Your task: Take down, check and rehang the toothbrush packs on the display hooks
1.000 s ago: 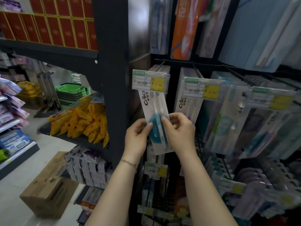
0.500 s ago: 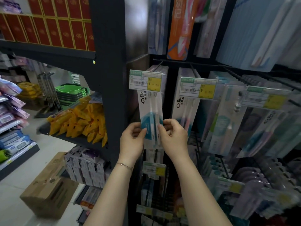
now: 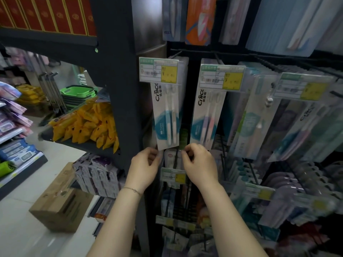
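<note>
1. Pack [image 3: 167, 115] hangs on hook [image 3: 175, 54], just above both grips, top behind price tag [image 3: 158, 70].
2. Left grip [image 3: 146, 164] pinches its lower corner, likely steadying it so it hangs straight.
3. Right grip [image 3: 199, 162]: fingers curled beside other corner; contact unclear.

Narrow slot, frame centre
Open gap between left pack [image 3: 167, 115] and neighbouring pack [image 3: 205, 117]; price tags [image 3: 158, 70] overhang above, shelf post [image 3: 120, 86] walls the left.

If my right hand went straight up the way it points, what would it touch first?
Probably the bottom edge of the pink-brush pack just above the right hand, though depth is unclear.
</note>
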A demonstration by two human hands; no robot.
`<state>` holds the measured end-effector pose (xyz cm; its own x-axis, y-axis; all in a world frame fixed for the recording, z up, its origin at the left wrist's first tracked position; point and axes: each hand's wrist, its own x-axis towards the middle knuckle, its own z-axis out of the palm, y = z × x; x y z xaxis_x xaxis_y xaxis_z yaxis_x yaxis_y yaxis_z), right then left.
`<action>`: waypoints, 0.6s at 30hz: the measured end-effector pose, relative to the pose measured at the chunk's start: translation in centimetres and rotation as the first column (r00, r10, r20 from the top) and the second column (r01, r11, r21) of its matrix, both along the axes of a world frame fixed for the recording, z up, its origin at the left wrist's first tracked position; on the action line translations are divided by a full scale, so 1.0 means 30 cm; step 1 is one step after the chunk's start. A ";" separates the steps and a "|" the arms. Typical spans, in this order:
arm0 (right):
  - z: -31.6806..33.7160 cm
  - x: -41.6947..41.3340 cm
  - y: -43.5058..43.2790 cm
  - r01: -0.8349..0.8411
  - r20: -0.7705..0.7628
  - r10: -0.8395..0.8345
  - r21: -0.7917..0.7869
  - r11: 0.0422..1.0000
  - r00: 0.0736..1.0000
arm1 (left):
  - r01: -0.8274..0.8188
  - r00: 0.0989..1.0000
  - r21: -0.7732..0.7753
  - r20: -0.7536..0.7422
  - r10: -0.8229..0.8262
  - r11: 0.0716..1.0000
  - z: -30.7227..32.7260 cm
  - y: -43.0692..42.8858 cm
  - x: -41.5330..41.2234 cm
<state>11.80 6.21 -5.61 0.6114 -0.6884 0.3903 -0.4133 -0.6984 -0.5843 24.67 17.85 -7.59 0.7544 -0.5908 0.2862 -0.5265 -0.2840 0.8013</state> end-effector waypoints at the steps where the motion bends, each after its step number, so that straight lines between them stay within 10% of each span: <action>1: -0.014 -0.011 0.003 0.000 -0.031 -0.001 -0.007 1.000 1.000 | 0.005 1.000 0.029 0.029 -0.006 1.000 -0.016 0.007 -0.002; 18: -0.261 -0.123 0.044 0.104 -0.003 -0.107 -0.206 0.973 0.994 | 0.142 0.988 0.319 0.018 -0.156 0.937 -0.280 0.007 -0.021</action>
<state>8.10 7.52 -13.44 0.5462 -0.6556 0.5213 -0.4984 -0.7546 -0.4269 24.04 18.06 -15.98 0.6422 -0.7605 0.0959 -0.6133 -0.4347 0.6594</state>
